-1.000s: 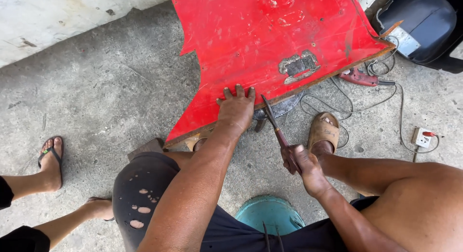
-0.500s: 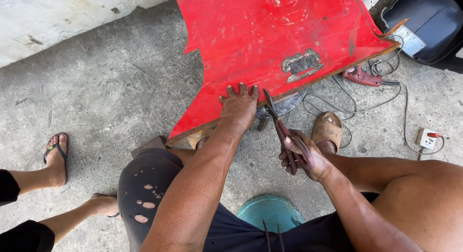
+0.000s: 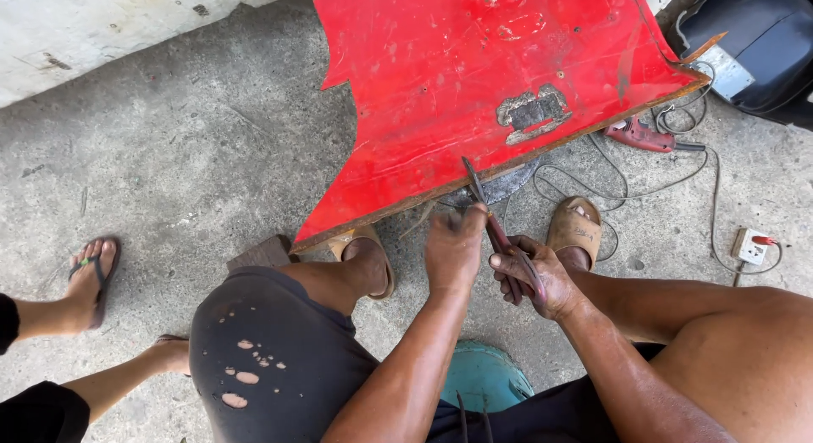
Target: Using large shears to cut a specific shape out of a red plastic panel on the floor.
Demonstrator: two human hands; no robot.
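Note:
A large red painted panel (image 3: 474, 87) with a rusty metal latch plate (image 3: 532, 114) lies tilted on the concrete floor in front of me. My right hand (image 3: 532, 275) grips the red handles of a pair of pliers (image 3: 495, 231), whose jaws point up at the panel's lower edge. My left hand (image 3: 455, 244) has come off the panel and sits just below its edge, fingertips touching the pliers near the joint. My feet in brown sandals (image 3: 576, 229) rest on either side.
A red power tool (image 3: 644, 136) with a coiled cable lies right of the panel, and a white socket block (image 3: 750, 245) sits further right. A dark seat-like object (image 3: 754, 45) is at top right. Another person's legs and sandalled foot (image 3: 91, 274) are at left. A teal stool (image 3: 483, 379) is under me.
My left hand has slid down off the red panel's edge toward the pliers. My right hand with the pliers has stayed close under the edge. The view moved closer.

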